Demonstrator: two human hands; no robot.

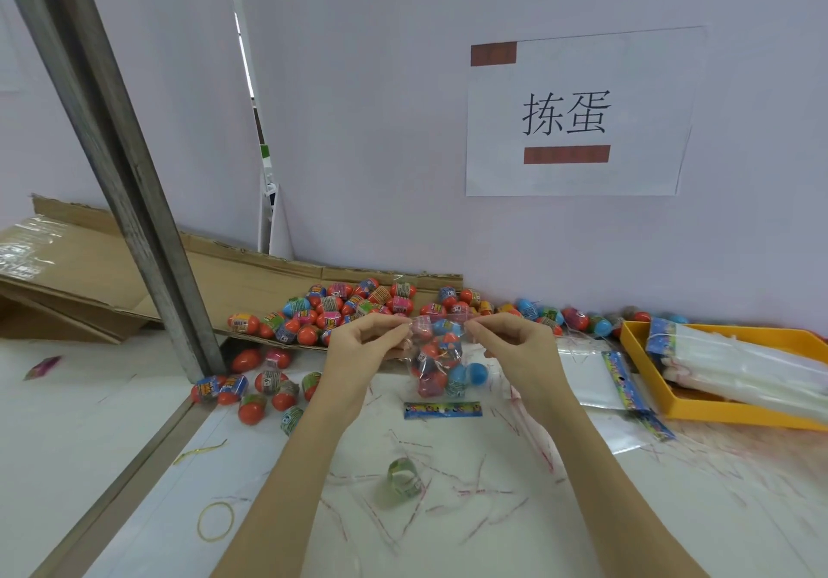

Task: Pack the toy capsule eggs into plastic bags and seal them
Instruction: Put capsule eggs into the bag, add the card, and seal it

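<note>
A clear plastic bag (pixel 437 360) filled with several toy capsule eggs hangs above the white table. My left hand (pixel 365 344) pinches its top edge on the left, and my right hand (pixel 515 346) pinches the top edge on the right. A big heap of loose capsule eggs (pixel 340 311), mostly red with coloured wrappers, lies on cardboard behind the bag. More eggs (pixel 257 391) sit on the table at the left. A printed header card (pixel 442 410) lies flat just below the bag.
A yellow tray (pixel 699 407) holding stacked empty bags stands at the right, with flat empty bags (pixel 596 380) beside it. A slanted metal post (pixel 134 183) rises at the left. A tape roll (pixel 403 481), a rubber band (pixel 216 521) and torn strips litter the table.
</note>
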